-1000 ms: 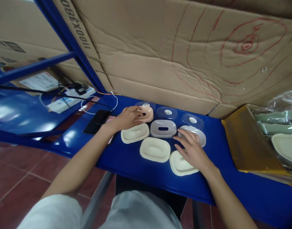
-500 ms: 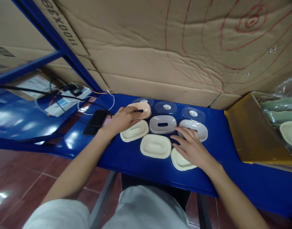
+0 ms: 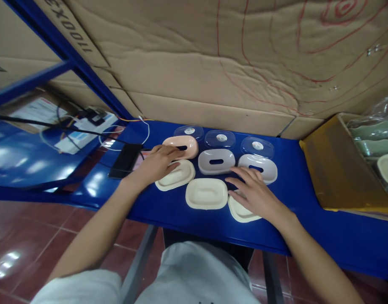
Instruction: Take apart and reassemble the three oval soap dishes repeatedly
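My left hand [image 3: 157, 162] lies open, its fingers over the left end of a peach oval case with a slot [image 3: 191, 145]. Its thumb reaches over the left cream oval base [image 3: 182, 177]; contact is unclear. Over the right cream base [image 3: 241, 213], which it partly hides, my right hand [image 3: 255, 192] is spread open. Its fingertips come close to a pale grey slotted case [image 3: 217, 169] and a white slotted case [image 3: 269, 166]. Another cream base [image 3: 206, 194] lies between the hands.
Three clear covers with round stickers, one of them in the middle [image 3: 213, 143], lie along the cardboard backing [image 3: 187, 97]. A dark phone [image 3: 122, 162], cables and a power strip [image 3: 76, 141] are at left. An open carton [image 3: 333, 169] with wrapped green pieces stands right.
My left hand has drawn back slightly towards me and left across the peach case, its thumb now further over the left cream base. My right hand stays nearly in place.
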A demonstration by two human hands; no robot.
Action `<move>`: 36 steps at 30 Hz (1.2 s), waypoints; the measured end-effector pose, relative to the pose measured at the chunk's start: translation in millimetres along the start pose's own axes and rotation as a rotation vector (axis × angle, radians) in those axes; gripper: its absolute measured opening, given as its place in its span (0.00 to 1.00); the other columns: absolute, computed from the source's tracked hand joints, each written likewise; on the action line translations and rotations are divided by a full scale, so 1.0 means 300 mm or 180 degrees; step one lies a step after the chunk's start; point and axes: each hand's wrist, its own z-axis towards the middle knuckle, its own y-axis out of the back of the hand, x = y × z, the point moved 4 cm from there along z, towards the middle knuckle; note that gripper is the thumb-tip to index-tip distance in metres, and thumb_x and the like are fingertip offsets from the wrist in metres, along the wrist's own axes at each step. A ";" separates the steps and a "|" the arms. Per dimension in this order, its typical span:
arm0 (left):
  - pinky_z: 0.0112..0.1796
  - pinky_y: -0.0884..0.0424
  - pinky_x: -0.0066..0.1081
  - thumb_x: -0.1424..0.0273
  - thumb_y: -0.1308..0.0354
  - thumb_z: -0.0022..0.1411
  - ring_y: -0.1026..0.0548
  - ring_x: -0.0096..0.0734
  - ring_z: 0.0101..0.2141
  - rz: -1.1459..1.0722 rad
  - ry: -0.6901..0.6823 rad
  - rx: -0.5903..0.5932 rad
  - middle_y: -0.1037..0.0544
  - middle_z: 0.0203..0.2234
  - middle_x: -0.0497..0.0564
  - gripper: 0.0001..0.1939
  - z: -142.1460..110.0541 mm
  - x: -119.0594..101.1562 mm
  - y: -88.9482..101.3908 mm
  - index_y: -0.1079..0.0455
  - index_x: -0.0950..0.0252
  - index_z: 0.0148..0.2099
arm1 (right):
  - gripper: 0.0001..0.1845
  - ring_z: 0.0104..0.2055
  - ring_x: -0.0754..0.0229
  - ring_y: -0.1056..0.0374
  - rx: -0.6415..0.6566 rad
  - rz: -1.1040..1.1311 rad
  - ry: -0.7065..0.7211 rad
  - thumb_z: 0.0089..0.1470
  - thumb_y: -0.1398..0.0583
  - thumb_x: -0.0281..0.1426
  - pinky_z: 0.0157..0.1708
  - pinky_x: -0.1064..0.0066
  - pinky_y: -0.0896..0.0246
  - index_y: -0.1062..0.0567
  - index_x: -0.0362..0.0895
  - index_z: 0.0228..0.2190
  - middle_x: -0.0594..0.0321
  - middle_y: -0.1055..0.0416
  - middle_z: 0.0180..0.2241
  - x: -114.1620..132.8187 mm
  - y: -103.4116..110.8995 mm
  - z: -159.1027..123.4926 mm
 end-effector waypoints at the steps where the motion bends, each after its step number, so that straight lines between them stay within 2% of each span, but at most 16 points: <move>1: 0.64 0.34 0.55 0.64 0.46 0.74 0.29 0.56 0.66 -0.0012 -0.0003 -0.0009 0.21 0.61 0.59 0.23 -0.004 -0.002 0.002 0.27 0.56 0.68 | 0.18 0.68 0.40 0.36 0.0006 0.0040 0.0041 0.71 0.40 0.36 0.63 0.43 0.37 0.23 0.49 0.59 0.48 0.28 0.65 0.010 0.001 0.000; 5: 0.64 0.33 0.54 0.65 0.47 0.74 0.28 0.55 0.64 -0.0206 -0.0102 0.0008 0.21 0.61 0.58 0.23 -0.026 -0.024 -0.008 0.26 0.54 0.67 | 0.18 0.67 0.45 0.34 0.0242 0.0249 0.0443 0.71 0.39 0.37 0.64 0.46 0.38 0.23 0.52 0.59 0.55 0.28 0.66 0.111 -0.018 0.002; 8: 0.65 0.34 0.54 0.67 0.47 0.74 0.27 0.52 0.64 -0.0276 -0.0209 0.0044 0.21 0.61 0.56 0.23 -0.036 -0.040 -0.019 0.26 0.54 0.67 | 0.15 0.65 0.50 0.31 0.0572 0.0289 0.0796 0.71 0.38 0.36 0.65 0.49 0.38 0.23 0.49 0.56 0.58 0.25 0.64 0.201 -0.053 -0.002; 10: 0.65 0.34 0.54 0.67 0.47 0.74 0.26 0.52 0.64 -0.0260 -0.0231 0.0021 0.21 0.61 0.56 0.23 -0.039 -0.043 -0.022 0.26 0.54 0.67 | 0.12 0.62 0.52 0.29 0.0649 0.0218 0.0854 0.72 0.40 0.33 0.64 0.51 0.38 0.22 0.48 0.53 0.58 0.24 0.63 0.224 -0.069 -0.006; 14: 0.64 0.33 0.55 0.65 0.46 0.73 0.26 0.54 0.63 -0.0172 -0.0163 -0.0072 0.21 0.61 0.57 0.22 -0.044 -0.034 -0.020 0.25 0.54 0.65 | 0.12 0.58 0.52 0.26 0.0599 0.0056 0.0687 0.74 0.43 0.32 0.62 0.51 0.38 0.22 0.47 0.53 0.56 0.23 0.61 0.187 -0.068 -0.010; 18: 0.63 0.30 0.54 0.62 0.46 0.75 0.26 0.54 0.63 -0.0175 -0.0120 -0.0131 0.21 0.60 0.58 0.21 -0.041 -0.021 -0.025 0.25 0.57 0.65 | 0.11 0.55 0.51 0.25 0.0519 0.0023 0.0494 0.73 0.41 0.32 0.61 0.51 0.37 0.21 0.47 0.51 0.55 0.22 0.60 0.131 -0.045 -0.008; 22: 0.63 0.30 0.53 0.58 0.47 0.77 0.26 0.55 0.61 -0.0390 -0.0240 -0.0244 0.19 0.56 0.60 0.19 -0.024 -0.011 -0.033 0.23 0.61 0.59 | 0.13 0.54 0.50 0.24 0.0415 0.0034 0.0332 0.71 0.40 0.32 0.58 0.52 0.35 0.22 0.47 0.54 0.54 0.22 0.60 0.096 -0.034 -0.005; 27: 0.64 0.30 0.53 0.61 0.47 0.77 0.26 0.53 0.61 -0.0526 -0.0437 -0.0323 0.19 0.55 0.60 0.17 -0.010 -0.011 -0.042 0.23 0.62 0.57 | 0.15 0.56 0.48 0.24 0.0344 0.0128 0.0240 0.71 0.40 0.32 0.55 0.51 0.33 0.23 0.45 0.57 0.50 0.22 0.59 0.070 -0.046 -0.002; 32: 0.63 0.30 0.53 0.64 0.46 0.76 0.25 0.52 0.61 -0.0499 -0.0529 -0.0359 0.20 0.57 0.60 0.16 -0.019 -0.026 -0.047 0.23 0.62 0.58 | 0.17 0.58 0.46 0.24 0.0279 0.0266 0.0215 0.72 0.39 0.34 0.55 0.51 0.31 0.22 0.45 0.57 0.49 0.22 0.59 0.057 -0.054 0.000; 36: 0.63 0.30 0.54 0.64 0.45 0.77 0.26 0.53 0.62 -0.0495 -0.0465 -0.0403 0.21 0.60 0.59 0.19 -0.016 -0.064 -0.031 0.27 0.60 0.65 | 0.19 0.58 0.46 0.24 0.0266 0.0328 0.0208 0.71 0.38 0.39 0.56 0.50 0.31 0.22 0.45 0.58 0.49 0.22 0.59 0.054 -0.052 0.002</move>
